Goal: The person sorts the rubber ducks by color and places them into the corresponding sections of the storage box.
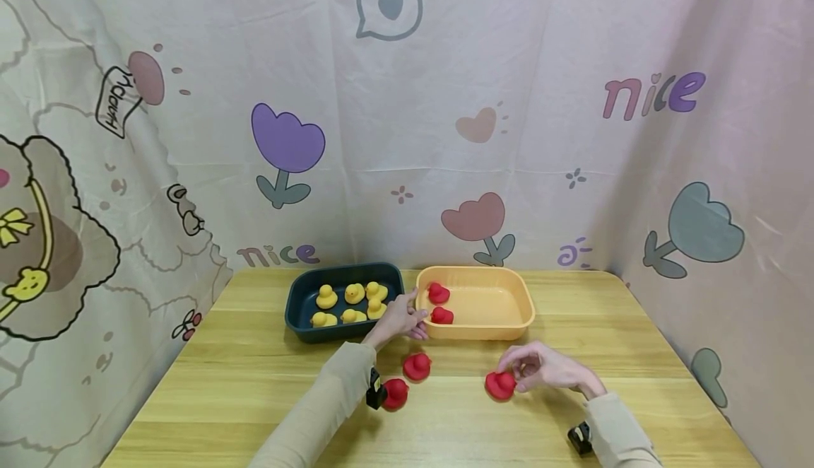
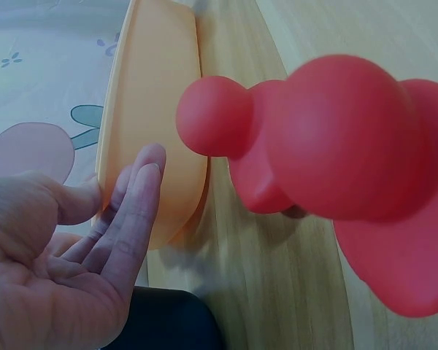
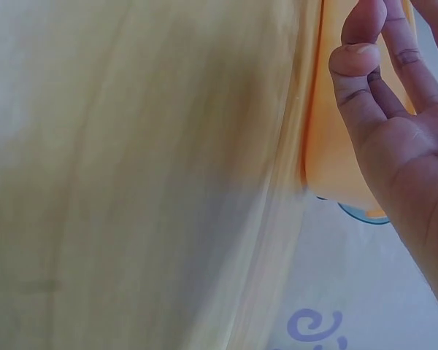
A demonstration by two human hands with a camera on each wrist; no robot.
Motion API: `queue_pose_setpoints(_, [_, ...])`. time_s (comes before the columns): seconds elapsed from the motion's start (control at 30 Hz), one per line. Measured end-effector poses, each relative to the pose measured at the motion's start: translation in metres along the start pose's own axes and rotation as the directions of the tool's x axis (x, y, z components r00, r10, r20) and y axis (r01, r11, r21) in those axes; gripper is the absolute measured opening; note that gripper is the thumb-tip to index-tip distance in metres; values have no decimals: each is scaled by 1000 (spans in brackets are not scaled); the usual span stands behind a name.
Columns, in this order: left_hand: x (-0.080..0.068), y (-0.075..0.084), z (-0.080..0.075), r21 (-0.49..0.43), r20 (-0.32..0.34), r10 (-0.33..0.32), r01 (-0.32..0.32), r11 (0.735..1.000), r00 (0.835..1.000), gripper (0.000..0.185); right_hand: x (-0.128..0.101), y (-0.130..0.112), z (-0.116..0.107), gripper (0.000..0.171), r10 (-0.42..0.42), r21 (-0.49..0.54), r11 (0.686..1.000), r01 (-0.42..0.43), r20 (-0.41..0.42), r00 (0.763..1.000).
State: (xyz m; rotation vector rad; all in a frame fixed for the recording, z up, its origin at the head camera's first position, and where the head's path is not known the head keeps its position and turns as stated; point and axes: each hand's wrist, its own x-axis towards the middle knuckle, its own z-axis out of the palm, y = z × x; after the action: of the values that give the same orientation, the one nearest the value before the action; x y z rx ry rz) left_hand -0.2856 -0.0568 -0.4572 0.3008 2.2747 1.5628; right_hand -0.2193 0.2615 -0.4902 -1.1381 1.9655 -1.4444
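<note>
Sorting looks midway: the left hand (image 1: 402,319) rests open-fingered at the orange tray (image 1: 509,326) rim, while the right hand (image 1: 540,367) pinches a red duck (image 1: 499,384), which next needs lifting into that tray.

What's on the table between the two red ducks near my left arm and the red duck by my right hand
Nothing: in the head view only bare wooden table lies between the two left red ducks and the red duck at the right hand.

A: Left wrist view: red duck (image 2: 350,138) fills the frame, blurred, cut off at right edge. Orange tray (image 2: 157,124) seen edge-on, inside hidden.

B: Right wrist view: right hand (image 3: 401,146) cut off at right edge; whether it touches anything cannot be told. Table (image 3: 146,182) blurred.
</note>
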Motion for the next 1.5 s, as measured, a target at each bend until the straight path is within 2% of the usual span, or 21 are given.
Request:
queue_pose_setpoints(0.3, [0,0,0,4,-2,4,-4,1000,1000,68,2,2,0,38,-1,-11,1000,2,15,1000])
queue_pose_setpoints(0.47, [1,0,0,8,-2,2,-2,1000,1000,69,2,0,1,36,45,-14,999,-44,9,999])
queue_pose_setpoints(0.63, [1,0,0,8,-1,-1,1,1000,1000,68,2,-2,2,36,51,-11,999,-51,14,999])
queue_pose_setpoints(0.9, [2,-1,0,2,5,4,-4,1000,1000,68,4,0,2,36,-5,-9,1000,5,27,1000])
queue_pose_setpoints(1.13, [2,-2,0,1,9,8,-8,1000,1000,68,5,3,2,36,9,1,1000,-9,12,1000])
queue_pose_setpoints(1.5, [1,1,0,9,3,-12,12,1000,1000,68,7,2,2,36,43,-49,998,-45,-41,998])
